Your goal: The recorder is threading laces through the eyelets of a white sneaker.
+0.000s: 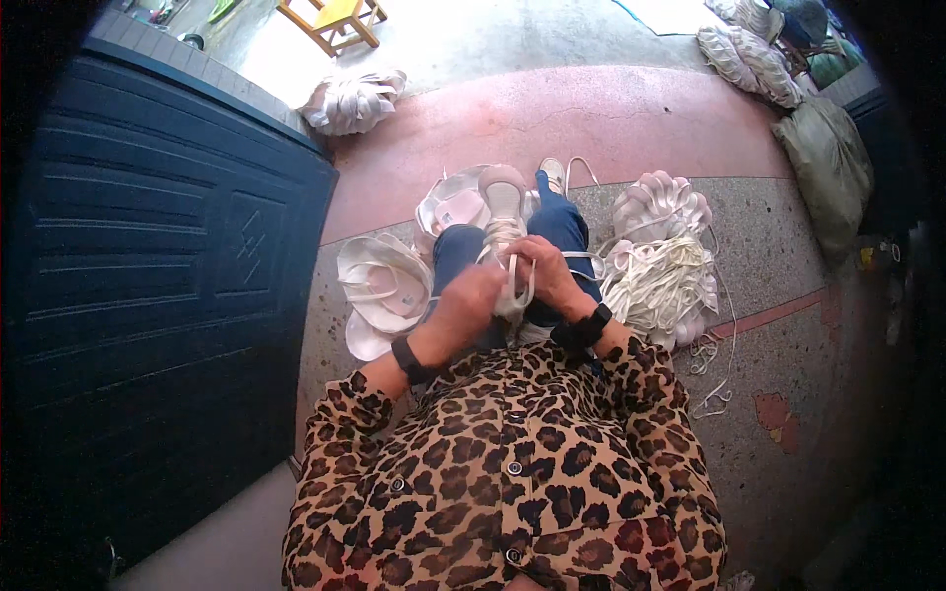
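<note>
2 hands, 1 shoe b/w the knees: L hand (pixel 473 298) at its L side, R hand (pixel 548 274) at its R; the shoe (pixel 505 200) sits toe away from the person, over the lap; R fingers curl closed on a white lace (pixel 526 286), which loops b/w the hands; L fingers blurred, can't tell if apart or together; 2 black wristbands, 1 per wrist; 1 lace heap (pixel 658 284) R of the legs, strands uncountable, a few trailing on the floor (pixel 744 231); 1 pile of pale shoe parts (pixel 662 205) just beyond it, partly covered; more white pieces (pixel 384 286) L of the legs, overlapping, no exact count; 1 worn shoe (pixel 553 174) visible, other foot hidden; 1 yellow chair (pixel 340 14), cut off at top; 1 dark blue door (pixel 168 217) at L, edge lost in the black rim.
</note>
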Demonstrator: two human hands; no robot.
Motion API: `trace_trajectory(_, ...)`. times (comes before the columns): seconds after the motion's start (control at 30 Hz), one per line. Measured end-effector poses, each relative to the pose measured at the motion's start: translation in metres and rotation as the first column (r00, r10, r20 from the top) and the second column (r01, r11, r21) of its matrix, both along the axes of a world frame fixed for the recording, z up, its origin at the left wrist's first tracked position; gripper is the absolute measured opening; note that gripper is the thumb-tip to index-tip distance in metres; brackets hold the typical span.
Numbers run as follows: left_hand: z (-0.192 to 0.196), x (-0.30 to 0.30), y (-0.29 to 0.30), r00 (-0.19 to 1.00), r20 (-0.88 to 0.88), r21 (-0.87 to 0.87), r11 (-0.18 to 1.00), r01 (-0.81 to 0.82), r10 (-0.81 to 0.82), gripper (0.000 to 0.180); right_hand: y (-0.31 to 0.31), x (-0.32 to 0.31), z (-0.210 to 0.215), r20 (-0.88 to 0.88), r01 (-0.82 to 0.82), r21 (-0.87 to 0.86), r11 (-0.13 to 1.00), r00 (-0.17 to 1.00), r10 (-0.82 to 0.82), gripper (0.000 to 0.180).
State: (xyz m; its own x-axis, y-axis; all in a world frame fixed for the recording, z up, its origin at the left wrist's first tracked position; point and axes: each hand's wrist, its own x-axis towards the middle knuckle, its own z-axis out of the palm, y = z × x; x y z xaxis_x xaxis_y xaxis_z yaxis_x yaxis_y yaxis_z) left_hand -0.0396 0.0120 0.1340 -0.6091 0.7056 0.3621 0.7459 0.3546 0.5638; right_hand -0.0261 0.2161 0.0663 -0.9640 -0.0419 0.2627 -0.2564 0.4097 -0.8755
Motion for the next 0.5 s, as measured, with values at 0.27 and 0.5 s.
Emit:
trace_trajectory(0.27, -0.048, -0.054, 0.008, 0.793, 0.564, 0.004, 0.959, -0.282, 0.231, 0.035, -0.005, 0.004, 0.003, 0.161, 0.076, -0.098, 0.992, 0.985, -0.059, 0.016)
trace_trajectory(0.5, -0.064, -0.073, 0.006, 0.656, 0.735, -0.058, 0.979, -0.193, 0.173, 0.043, -0.005, 0.002, -0.019, 0.198, 0.068, -0.148, 0.987, 0.979, -0.038, 0.017)
